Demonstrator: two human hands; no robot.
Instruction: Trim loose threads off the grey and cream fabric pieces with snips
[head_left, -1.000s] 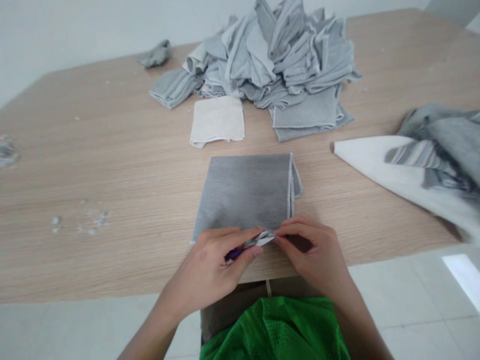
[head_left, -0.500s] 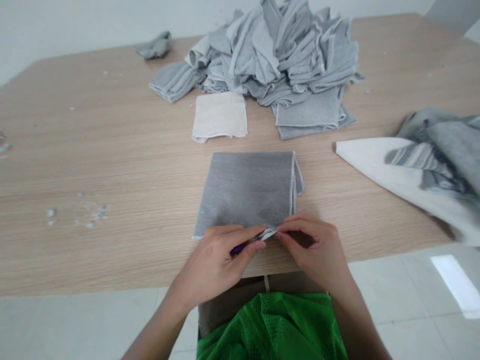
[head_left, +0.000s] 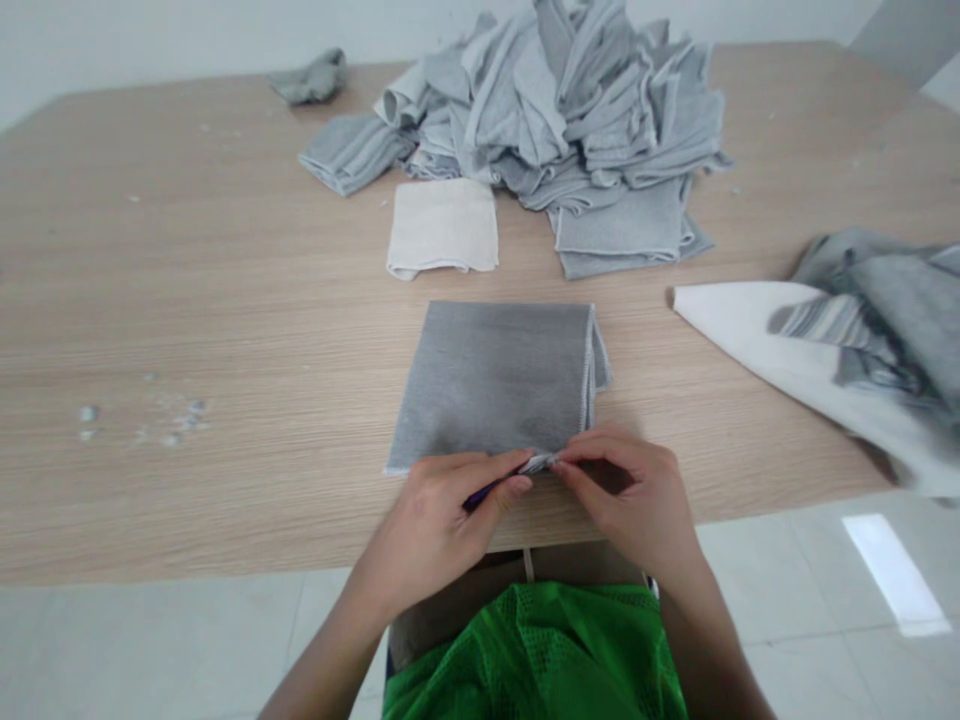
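A folded grey cloth (head_left: 495,375) lies flat near the front edge of the wooden table (head_left: 187,330). My left hand (head_left: 439,520) is closed at the cloth's near edge and holds a small tool with a purple handle (head_left: 480,493). My right hand (head_left: 634,500) pinches a small pale tag or bit of fabric (head_left: 538,463) at that same edge, fingertip to fingertip with the left hand. Both hands rest at the table's front edge, above a green mesh garment (head_left: 540,650).
A big heap of grey cloths (head_left: 562,110) sits at the back, with a folded white cloth (head_left: 442,228) in front of it. A white and grey bundle (head_left: 847,330) lies at the right. Lint specks (head_left: 165,420) dot the left side. A crumpled grey rag (head_left: 311,78) lies far back.
The hands have stayed pinched at the cloth's near edge; the pale tag between them looks smaller and more tucked in. The view has shifted slightly.
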